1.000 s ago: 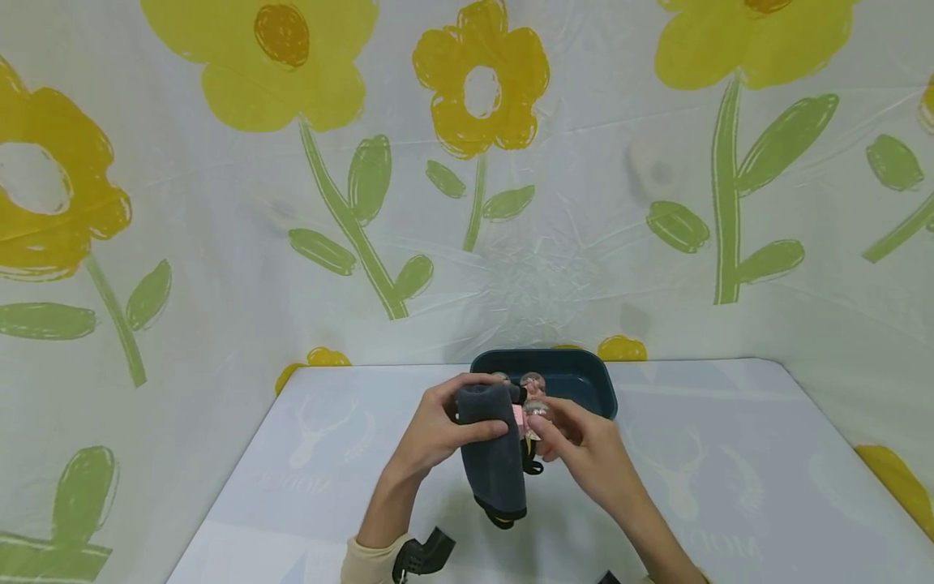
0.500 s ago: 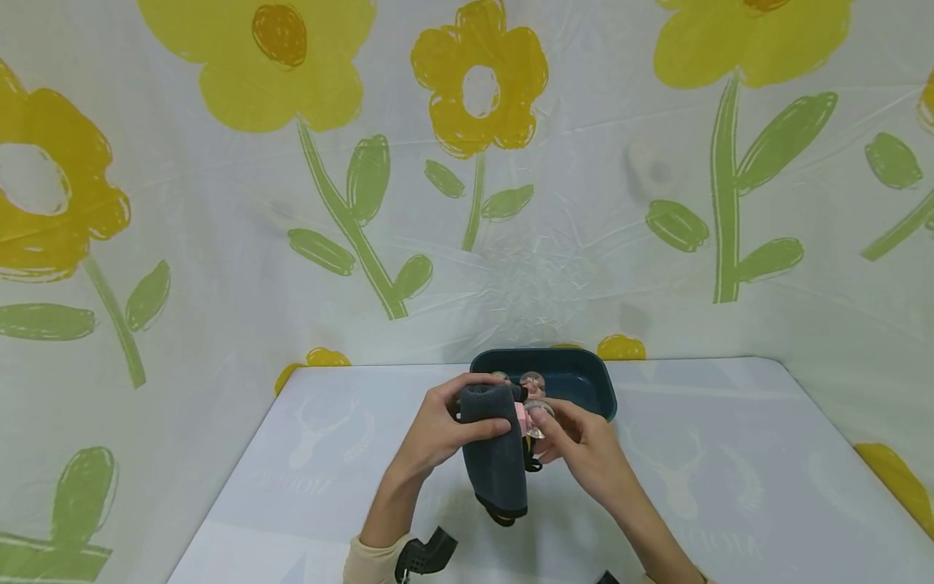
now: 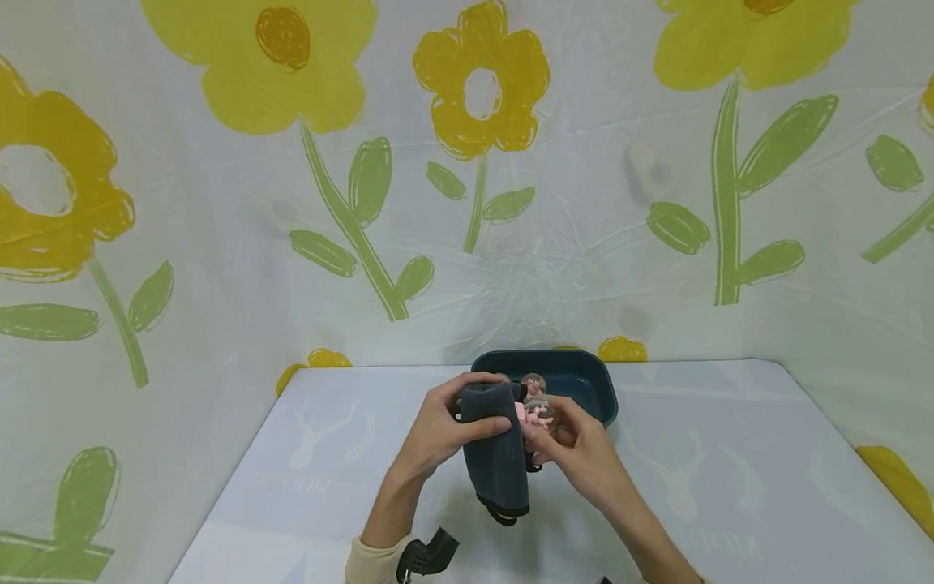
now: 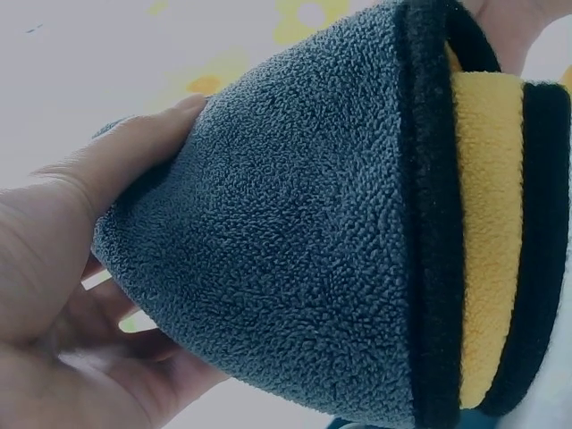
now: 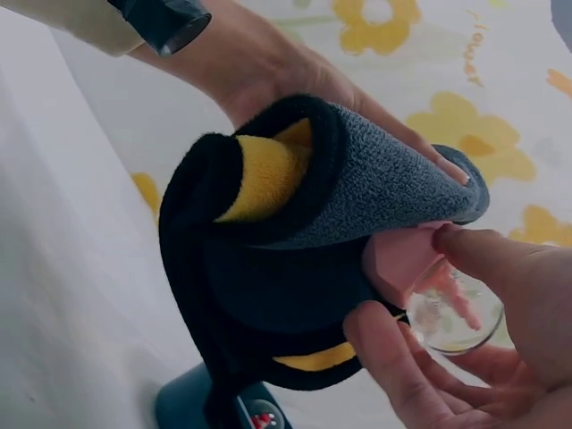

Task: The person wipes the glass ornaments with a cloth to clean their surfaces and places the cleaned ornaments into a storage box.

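Observation:
A folded towel (image 3: 496, 458), grey outside with yellow inside and black edging, hangs from my left hand (image 3: 452, 418). The left wrist view shows the thumb on the grey face of the towel (image 4: 286, 223) and the fingers behind it. My right hand (image 3: 587, 446) holds a small snow globe (image 3: 540, 414) with thumb and fingers. Its pink base (image 5: 398, 264) sits against the towel's open fold, and the clear dome (image 5: 456, 317) with pink figures inside faces away from the towel.
Behind the hands, a dark teal bin (image 3: 601, 397) stands near the table's (image 3: 700, 454) far edge. Another clear globe with a pink figure (image 3: 534, 383) shows over the bin, partly hidden by the hands. A flower-print curtain (image 3: 584, 243) hangs behind the table.
The snow globe has turned in my right fingers, so its dome and pink figures show more. The right thumb has shifted lower. My left hand and the towel stay nearly still.

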Tool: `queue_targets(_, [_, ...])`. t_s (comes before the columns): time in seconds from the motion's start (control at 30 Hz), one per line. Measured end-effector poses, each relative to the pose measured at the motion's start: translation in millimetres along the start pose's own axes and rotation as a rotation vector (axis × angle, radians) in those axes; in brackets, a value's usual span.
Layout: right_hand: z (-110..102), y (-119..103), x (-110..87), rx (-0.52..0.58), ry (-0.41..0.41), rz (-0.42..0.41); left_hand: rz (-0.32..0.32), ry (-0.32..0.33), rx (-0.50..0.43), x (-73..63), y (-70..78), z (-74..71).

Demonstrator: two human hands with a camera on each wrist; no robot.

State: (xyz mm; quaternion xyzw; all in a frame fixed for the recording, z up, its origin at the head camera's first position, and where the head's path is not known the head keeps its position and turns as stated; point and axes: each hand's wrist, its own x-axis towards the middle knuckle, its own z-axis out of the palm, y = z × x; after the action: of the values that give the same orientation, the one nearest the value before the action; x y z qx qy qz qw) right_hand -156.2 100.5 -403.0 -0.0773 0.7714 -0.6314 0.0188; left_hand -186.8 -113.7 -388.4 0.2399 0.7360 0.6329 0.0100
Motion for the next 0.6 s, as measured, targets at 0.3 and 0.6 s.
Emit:
queue_targets(0.3, [-1.5,-0.3,-3.1,0.046,0.046,-0.089,-0.009,0.007,-0.015,-0.1,-0.7,-1.4])
queue_targets(0.6, [-5.0,0.5,-1.5,0.004,0.078,-0.137,-0.004,0.019,-0.023,-0.2,-0.5,-4.7])
